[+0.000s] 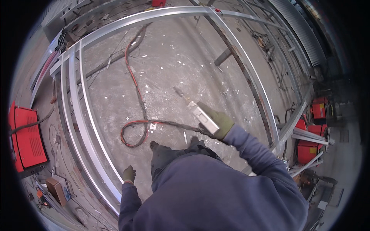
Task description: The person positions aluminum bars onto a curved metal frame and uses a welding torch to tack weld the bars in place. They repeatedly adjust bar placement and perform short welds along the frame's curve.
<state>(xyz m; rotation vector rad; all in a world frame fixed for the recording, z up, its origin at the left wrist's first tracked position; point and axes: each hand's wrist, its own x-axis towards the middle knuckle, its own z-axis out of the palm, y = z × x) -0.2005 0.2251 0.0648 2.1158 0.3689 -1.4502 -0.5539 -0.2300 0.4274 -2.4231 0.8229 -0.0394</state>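
Closed in a gloved right hand point(219, 122), a short silvery metal bar point(201, 114) held out over the concrete floor point(173, 69), likely stiff, light, best gripped mid-length; left hand point(128, 174) resting on the frame rail point(83, 127).

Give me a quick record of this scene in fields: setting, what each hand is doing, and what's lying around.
setting: workshop with a concrete floor
left hand: gloved, at the metal frame rail; grip unclear
right hand: gloved, holding a welding torch out over the floor
cable: red and black, looped on the floor, running to the torch
frame: pale metal bars around the person
machines: red machine at left, more red units at right
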